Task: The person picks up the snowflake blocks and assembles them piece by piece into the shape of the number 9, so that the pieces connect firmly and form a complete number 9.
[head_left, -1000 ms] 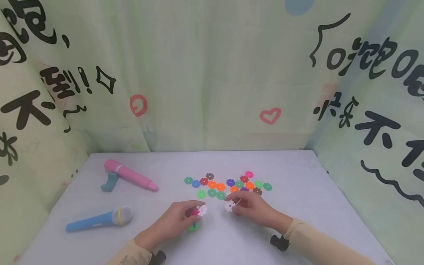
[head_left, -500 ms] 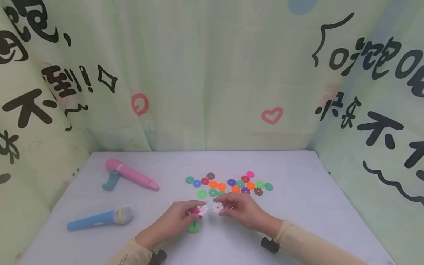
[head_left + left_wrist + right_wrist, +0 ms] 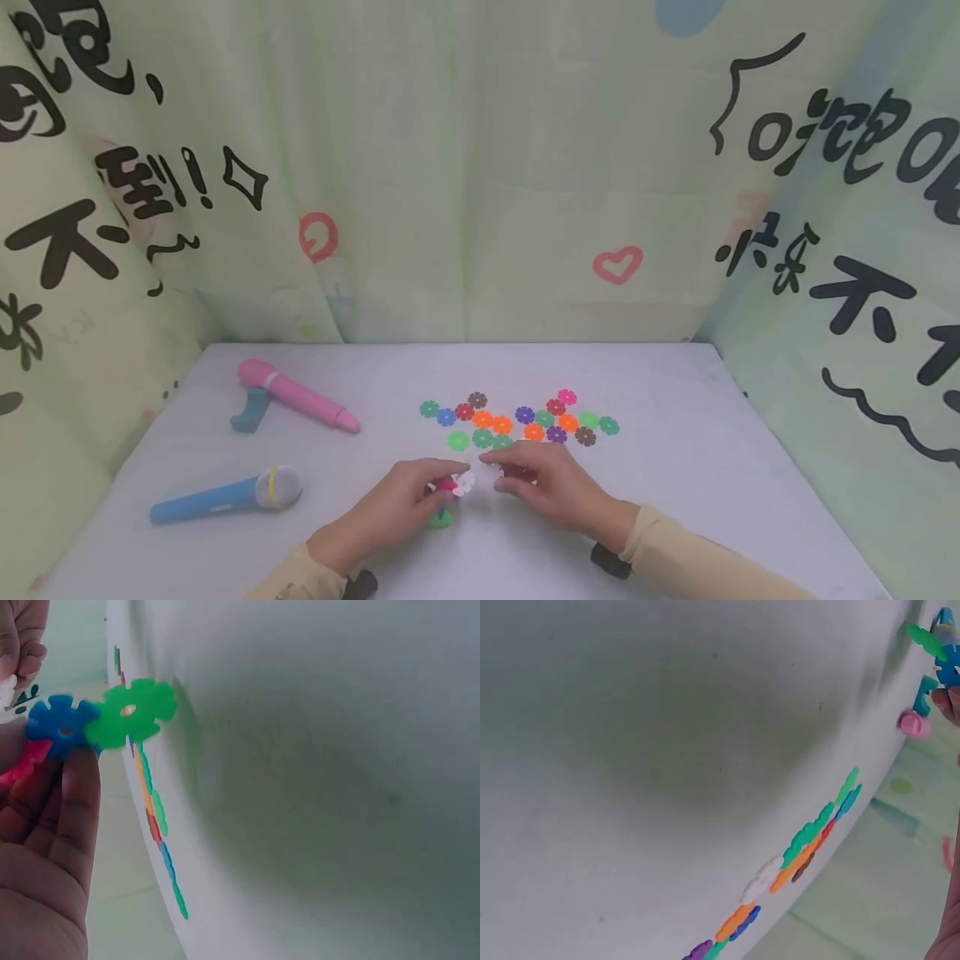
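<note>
In the head view my left hand (image 3: 401, 500) pinches a small chain of joined flower-shaped plastic discs. Its white disc (image 3: 466, 482) faces right, with a pink disc (image 3: 446, 483) beside it. The left wrist view shows the chain's blue disc (image 3: 64, 724) slotted into a green disc (image 3: 131, 712), which stands out past the fingers. Close by on the right, my right hand (image 3: 562, 487) has thumb and fingertips drawn around another white disc, largely hidden and showing only as a pale sliver. The two hands' fingertips are a short gap apart above the white table (image 3: 637, 517).
Loose flower discs of several colours lie behind the hands, including an orange disc (image 3: 567, 423) and a brown disc (image 3: 585, 436). At the left are a pink toy microphone (image 3: 300, 396), a teal curved piece (image 3: 251, 411) and a blue toy microphone (image 3: 225, 496). A curtain (image 3: 465, 167) stands behind.
My right hand has moved left toward the left hand, and its white disc has turned from facing the camera to nearly hidden. The left hand stays almost in place with its chain.
</note>
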